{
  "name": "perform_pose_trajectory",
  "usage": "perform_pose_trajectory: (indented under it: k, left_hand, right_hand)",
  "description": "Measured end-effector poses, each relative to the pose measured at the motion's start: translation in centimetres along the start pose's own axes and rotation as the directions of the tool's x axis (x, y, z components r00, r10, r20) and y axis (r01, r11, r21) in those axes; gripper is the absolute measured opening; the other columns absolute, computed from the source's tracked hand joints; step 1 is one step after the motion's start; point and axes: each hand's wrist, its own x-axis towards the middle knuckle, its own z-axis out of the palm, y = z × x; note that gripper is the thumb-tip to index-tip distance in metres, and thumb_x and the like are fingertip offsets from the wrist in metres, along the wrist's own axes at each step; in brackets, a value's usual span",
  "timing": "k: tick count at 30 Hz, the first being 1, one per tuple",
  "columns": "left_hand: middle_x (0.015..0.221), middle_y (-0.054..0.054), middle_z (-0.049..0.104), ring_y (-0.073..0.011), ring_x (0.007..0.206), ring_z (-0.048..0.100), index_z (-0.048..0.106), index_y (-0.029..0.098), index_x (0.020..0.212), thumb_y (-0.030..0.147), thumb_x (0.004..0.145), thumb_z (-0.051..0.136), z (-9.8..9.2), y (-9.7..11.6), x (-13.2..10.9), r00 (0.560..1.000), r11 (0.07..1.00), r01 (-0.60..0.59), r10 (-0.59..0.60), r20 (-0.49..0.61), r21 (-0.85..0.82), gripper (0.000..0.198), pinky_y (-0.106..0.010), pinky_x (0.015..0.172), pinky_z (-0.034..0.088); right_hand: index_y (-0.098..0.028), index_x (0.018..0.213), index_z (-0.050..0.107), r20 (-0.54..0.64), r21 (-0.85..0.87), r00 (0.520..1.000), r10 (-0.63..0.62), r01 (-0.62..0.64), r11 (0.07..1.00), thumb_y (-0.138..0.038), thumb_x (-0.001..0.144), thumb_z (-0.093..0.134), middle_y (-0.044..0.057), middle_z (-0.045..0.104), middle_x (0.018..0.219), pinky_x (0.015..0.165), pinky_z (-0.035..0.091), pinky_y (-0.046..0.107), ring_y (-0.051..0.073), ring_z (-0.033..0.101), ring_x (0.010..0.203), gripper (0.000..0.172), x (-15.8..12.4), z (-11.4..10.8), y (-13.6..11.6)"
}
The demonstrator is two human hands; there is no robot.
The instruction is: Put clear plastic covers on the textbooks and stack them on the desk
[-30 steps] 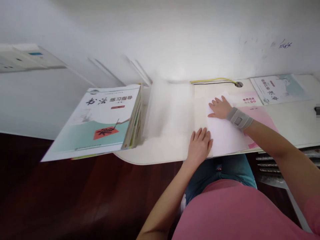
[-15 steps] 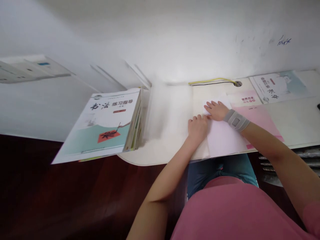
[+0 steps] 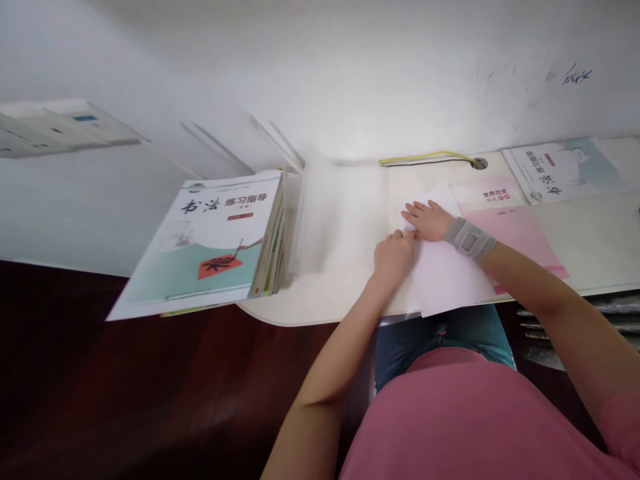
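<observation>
A white sheet of paper lies on the pale desk and overlaps a pink-covered book. My left hand is curled at the sheet's left edge, its fingers closed on that edge. My right hand, with a grey wrist brace, lies flat on the sheet's upper part with the fingers stretched out. The two hands nearly touch.
A stack of textbooks with a white and teal cover on top overhangs the desk's left end. Another booklet lies at the back right. A yellow cable runs along the wall to a desk hole. Dark floor lies below.
My left hand has moved up from the desk's front edge to the sheet's left edge and curled shut there. My right hand has shifted slightly left on the sheet.
</observation>
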Motion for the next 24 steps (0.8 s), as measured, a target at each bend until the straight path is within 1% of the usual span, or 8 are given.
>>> perform_pose_trajectory:
  k: [3, 7, 10, 13, 15, 17, 20, 24]
  left_hand:
    - [0.101, -0.014, 0.062, -0.0267, 0.094, 0.062, 0.061, 0.016, 0.113, 0.022, 0.095, 0.034, 0.5, 0.1, -0.8, 0.998, 0.997, -0.058, 0.057, -0.027, -0.056, 0.033, -0.037, 0.072, 0.052]
    - [0.131, -0.017, 0.053, -0.0329, 0.121, 0.049, 0.065, 0.019, 0.112, 0.038, 0.094, 0.044, 1.7, 0.1, -2.2, 0.983, 0.975, -0.162, 0.145, -0.114, -0.154, 0.033, -0.047, 0.091, 0.048]
    - [0.145, -0.021, 0.04, -0.0347, 0.133, 0.039, 0.06, 0.015, 0.122, 0.038, 0.093, 0.047, 3.1, -0.3, -2.9, 0.968, 0.958, -0.2, 0.16, -0.192, -0.206, 0.039, -0.052, 0.104, 0.04]
    - [0.149, -0.023, 0.034, -0.0346, 0.136, 0.036, 0.057, 0.011, 0.126, 0.035, 0.094, 0.045, 4.3, -0.7, -3.1, 0.954, 0.941, -0.227, 0.163, -0.253, -0.25, 0.041, -0.052, 0.106, 0.038]
    - [0.149, -0.024, 0.033, -0.0343, 0.137, 0.034, 0.056, 0.011, 0.127, 0.035, 0.095, 0.044, 4.9, -0.9, -3.2, 0.947, 0.932, -0.236, 0.157, -0.279, -0.275, 0.042, -0.052, 0.107, 0.038]
    - [0.148, -0.025, 0.034, -0.034, 0.138, 0.034, 0.056, 0.01, 0.127, 0.035, 0.095, 0.042, 5.2, -0.9, -3.2, 0.945, 0.925, -0.237, 0.147, -0.293, -0.297, 0.042, -0.052, 0.107, 0.037]
    - [0.148, -0.025, 0.035, -0.0334, 0.138, 0.034, 0.053, 0.011, 0.129, 0.038, 0.096, 0.04, 5.3, -0.9, -3.4, 0.945, 0.915, -0.225, 0.122, -0.303, -0.334, 0.045, -0.052, 0.107, 0.038]
    - [0.149, -0.025, 0.033, -0.0324, 0.138, 0.033, 0.043, 0.011, 0.138, 0.044, 0.096, 0.038, 5.2, -1.1, -3.7, 0.951, 0.891, -0.215, 0.098, -0.293, -0.4, 0.053, -0.051, 0.106, 0.038]
  right_hand:
    - [-0.013, 0.147, 0.029, 0.011, 0.015, 1.0, 0.023, -0.023, 1.0, -0.045, 0.094, 0.031, 0.015, 0.024, 0.156, 0.111, 0.025, 0.056, 0.032, 0.023, 0.142, 0.062, 0.4, 0.4, 0.3]
    - [-0.011, 0.148, 0.026, 0.025, 0.035, 0.998, 0.065, -0.066, 0.997, -0.045, 0.095, 0.03, 0.015, 0.02, 0.157, 0.111, 0.024, 0.054, 0.032, 0.02, 0.143, 0.063, 1.0, 0.2, 0.9]
    - [-0.007, 0.146, 0.028, -0.077, 0.005, 0.995, 0.063, -0.063, 0.998, -0.038, 0.096, 0.03, 0.019, 0.024, 0.155, 0.111, 0.024, 0.053, 0.032, 0.023, 0.142, 0.059, -0.1, -0.5, 0.8]
    - [-0.007, 0.138, 0.042, -0.172, -0.042, 0.983, -0.06, 0.054, 0.998, -0.04, 0.097, 0.031, 0.022, 0.038, 0.148, 0.108, 0.025, 0.055, 0.033, 0.034, 0.137, 0.054, -3.5, -0.7, 0.1]
    - [-0.008, 0.131, 0.051, -0.119, -0.059, 0.968, -0.22, 0.215, 0.975, -0.048, 0.096, 0.031, 0.021, 0.049, 0.14, 0.105, 0.029, 0.054, 0.033, 0.044, 0.129, 0.056, -6.5, -0.3, -0.6]
    - [-0.008, 0.133, 0.049, -0.085, -0.06, 0.945, -0.317, 0.313, 0.948, -0.058, 0.093, 0.034, 0.022, 0.049, 0.139, 0.105, 0.029, 0.053, 0.033, 0.044, 0.13, 0.066, -8.9, 0.5, -1.3]
    - [-0.006, 0.139, 0.041, -0.097, -0.068, 0.937, -0.336, 0.331, 0.941, -0.065, 0.089, 0.037, 0.024, 0.042, 0.144, 0.108, 0.027, 0.054, 0.033, 0.039, 0.135, 0.077, -10.6, 1.5, -2.1]
    - [-0.005, 0.141, 0.038, -0.082, -0.089, 0.95, -0.303, 0.295, 0.951, -0.063, 0.088, 0.042, 0.025, 0.039, 0.145, 0.107, 0.026, 0.059, 0.035, 0.038, 0.135, 0.078, -9.8, 1.7, -2.4]
